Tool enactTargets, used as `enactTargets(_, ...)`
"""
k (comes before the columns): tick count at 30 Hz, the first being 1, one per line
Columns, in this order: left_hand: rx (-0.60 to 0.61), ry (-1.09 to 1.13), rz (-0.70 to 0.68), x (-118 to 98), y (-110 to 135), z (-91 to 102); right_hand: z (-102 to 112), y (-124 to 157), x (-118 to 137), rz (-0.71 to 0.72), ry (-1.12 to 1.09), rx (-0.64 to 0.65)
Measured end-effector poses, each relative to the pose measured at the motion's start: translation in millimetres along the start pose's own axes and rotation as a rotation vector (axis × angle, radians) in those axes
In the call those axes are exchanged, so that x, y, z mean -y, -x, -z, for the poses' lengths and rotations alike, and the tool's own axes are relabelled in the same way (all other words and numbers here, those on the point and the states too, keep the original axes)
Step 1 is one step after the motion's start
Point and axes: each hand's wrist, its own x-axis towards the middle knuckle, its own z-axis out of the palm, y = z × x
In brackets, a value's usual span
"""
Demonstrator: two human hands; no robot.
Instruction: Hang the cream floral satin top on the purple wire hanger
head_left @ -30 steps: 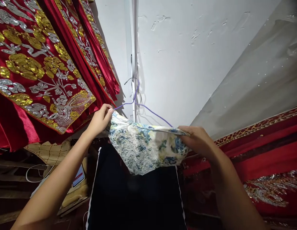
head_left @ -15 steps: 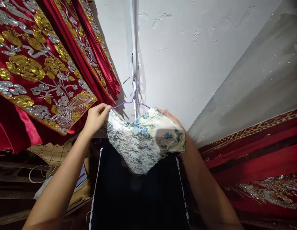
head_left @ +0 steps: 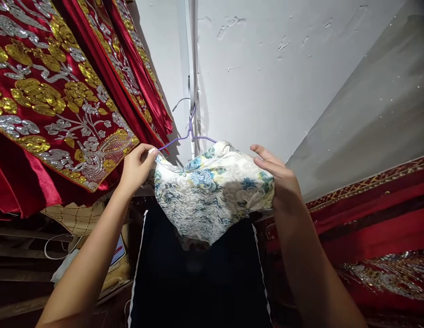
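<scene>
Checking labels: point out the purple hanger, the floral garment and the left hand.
Purple hanger [head_left: 190, 129]: head view, on its neck below the hook.
Floral garment [head_left: 210, 193]: head view, on the middle of the printed cloth.
Left hand [head_left: 135, 166]: head view, on the middle of the hand.

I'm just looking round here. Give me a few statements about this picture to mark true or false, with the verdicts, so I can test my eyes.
1. The left hand grips the garment near one shoulder. True.
2. The garment is plain green. False: it has a floral pattern with blue on a pale ground.
3. The hanger is bright orange. False: its wire is purple.
4. Red cloth with gold and silver decoration shows on the picture's left side. True.
5. The right hand is wrapped around the hanger's hook. False: it is at the garment's right side, away from the hook.
</scene>
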Motion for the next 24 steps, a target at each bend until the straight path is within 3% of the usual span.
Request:
enactTargets(3,0.051,-0.007,-0.018,-5.4,4.2,-5.6,9.8,5.2,-4.6,-0.002,-0.041,-0.111)
enactTargets(7,0.024,-0.048,-0.117,-21.9,0.2,-15.8,22.7,13.4,-4.2,0.066,-0.119,-0.194)
enactTargets(13,-0.132,-0.144,-0.327,-48.5,0.6,-26.1,44.8,30.1,-10.1,0.104,-0.217,-0.217)
enactTargets(16,-0.115,-0.02,-0.273,-61.7,17.0,-31.3,48.5,44.8,-22.5,0.16,-0.213,-0.267)
enactTargets(18,0.042,0.233,-0.106,-71.9,29.0,-35.1,42.3,58.3,-29.7,0.185,-0.205,-0.14)
enactTargets(21,0.33,0.745,0.255,-86.7,41.9,-35.9,23.2,78.2,-33.9,0.129,-0.064,0.272)
enactTargets(24,0.39,1.004,0.547,-94.2,53.2,-23.1,6.3,85.4,-30.6,0.041,0.235,0.661)
